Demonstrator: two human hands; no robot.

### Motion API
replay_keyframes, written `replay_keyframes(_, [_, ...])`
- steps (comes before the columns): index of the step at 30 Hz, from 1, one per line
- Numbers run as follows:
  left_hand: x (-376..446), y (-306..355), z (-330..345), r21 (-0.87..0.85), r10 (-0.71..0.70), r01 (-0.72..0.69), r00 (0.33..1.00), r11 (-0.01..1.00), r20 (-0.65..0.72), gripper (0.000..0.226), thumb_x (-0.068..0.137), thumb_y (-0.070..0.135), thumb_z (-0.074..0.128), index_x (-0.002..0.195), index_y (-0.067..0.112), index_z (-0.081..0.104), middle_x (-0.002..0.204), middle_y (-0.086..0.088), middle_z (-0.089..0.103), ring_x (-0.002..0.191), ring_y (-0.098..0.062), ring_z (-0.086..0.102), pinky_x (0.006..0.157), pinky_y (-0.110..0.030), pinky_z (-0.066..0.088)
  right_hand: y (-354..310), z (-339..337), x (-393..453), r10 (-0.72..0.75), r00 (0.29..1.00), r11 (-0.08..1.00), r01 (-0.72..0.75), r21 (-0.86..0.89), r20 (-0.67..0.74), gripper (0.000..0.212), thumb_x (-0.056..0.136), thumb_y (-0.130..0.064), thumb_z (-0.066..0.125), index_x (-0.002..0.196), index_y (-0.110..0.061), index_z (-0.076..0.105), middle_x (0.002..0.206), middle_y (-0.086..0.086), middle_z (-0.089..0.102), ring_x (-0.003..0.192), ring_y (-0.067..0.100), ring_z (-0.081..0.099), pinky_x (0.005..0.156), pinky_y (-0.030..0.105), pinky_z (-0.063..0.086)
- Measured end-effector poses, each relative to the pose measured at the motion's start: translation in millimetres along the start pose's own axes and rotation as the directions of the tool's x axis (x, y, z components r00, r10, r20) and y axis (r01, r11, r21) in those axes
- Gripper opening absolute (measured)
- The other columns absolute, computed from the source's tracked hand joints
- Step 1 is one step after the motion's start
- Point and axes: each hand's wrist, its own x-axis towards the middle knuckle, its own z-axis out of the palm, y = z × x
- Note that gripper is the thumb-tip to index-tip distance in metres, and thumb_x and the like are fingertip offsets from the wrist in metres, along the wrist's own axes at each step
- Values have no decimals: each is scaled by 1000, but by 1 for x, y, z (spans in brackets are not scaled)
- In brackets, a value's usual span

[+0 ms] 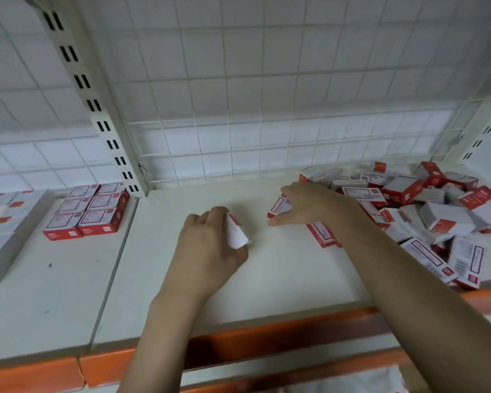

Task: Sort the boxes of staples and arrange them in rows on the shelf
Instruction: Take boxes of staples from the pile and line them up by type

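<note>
A: Two boxes in hand: left hand point(210, 239) grips one staple box point(236, 232) mid-shelf point(281, 268), right hand point(309, 205) pinches another box point(278, 207) at the edge of the loose pile point(425, 211) by the shelf's right end.

B: Check both labels match, then seat them square against the back edge, sides touching.

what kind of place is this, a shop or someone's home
Most likely a shop or stockroom. It is retail-style shelving: a slotted metal upright, a wire grid back panel and an orange price-strip edge, with many identical red and white staple boxes being stocked.
</note>
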Motion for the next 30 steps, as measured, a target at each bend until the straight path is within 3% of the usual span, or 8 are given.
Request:
replay_keyframes(3, [-9,0,3,47,-18,20,999,999,-40,48,65,32,69,107,13,59,91,-1,65,82,-30,53,73,-33,43,1,5,1,-24,998,999,25,24,-49,51,74,-65,59,84,-17,43,99,3,51,98,25,52,78,35,42])
replay_keyframes(8, [-24,4,0,-12,-93,92,992,996,-80,60,66,19,77,121,8,55,105,-7,60,92,-30,59,79,-32,44,-7,7,-11,-52,987,996,63,70,-155,75,78,-56,62,133,-11,38,135,7,42,123,26,41,91,34,36])
replay_keyframes(12, [-35,7,-6,-20,-140,139,986,990,-92,64,65,20,78,123,10,53,109,-3,54,90,-25,59,73,-27,42,-21,12,-32,-80,955,990,111,92,-285,73,81,-50,61,139,-18,31,132,6,37,122,28,39,89,36,35])
replay_keyframes(15, [-43,7,-12,-16,-171,170,979,985,-108,66,65,24,79,124,10,53,108,-1,51,87,-23,59,72,-25,40,-34,20,-46,-106,936,966,177,187,-335,73,78,-43,65,139,-21,31,127,6,36,116,28,43,92,40,42])
replay_keyframes(18, [-54,3,-19,-35,-185,182,978,983,-97,69,66,27,79,126,8,53,107,-1,50,81,-21,59,73,-25,43,-47,29,-59,-121,927,950,212,229,-356,72,78,-41,64,140,-25,32,127,4,32,117,24,42,90,31,39])
replay_keyframes(22, [-63,-12,-28,-88,-172,164,980,983,-98,66,61,25,85,116,2,56,103,-3,52,80,-21,60,73,-15,40,-67,36,-70,-138,906,914,273,301,-401,56,76,-37,67,127,-25,46,120,0,32,111,21,42,79,20,27])
replay_keyframes(25, [-69,-20,-39,-120,-179,162,973,979,-143,70,61,37,82,116,5,55,100,6,51,82,-9,52,73,-4,36,-81,42,-73,-151,897,882,312,354,-415,50,74,-36,69,117,-23,48,114,-3,36,109,19,43,79,21,30])
replay_keyframes(30, [-80,-45,-68,15,-159,163,976,987,-146,79,60,70,59,119,17,54,105,4,63,83,-20,65,69,-39,54,-115,49,-80,-105,908,853,292,432,-406,52,69,-42,74,107,-23,45,102,-4,43,98,17,46,79,26,38])
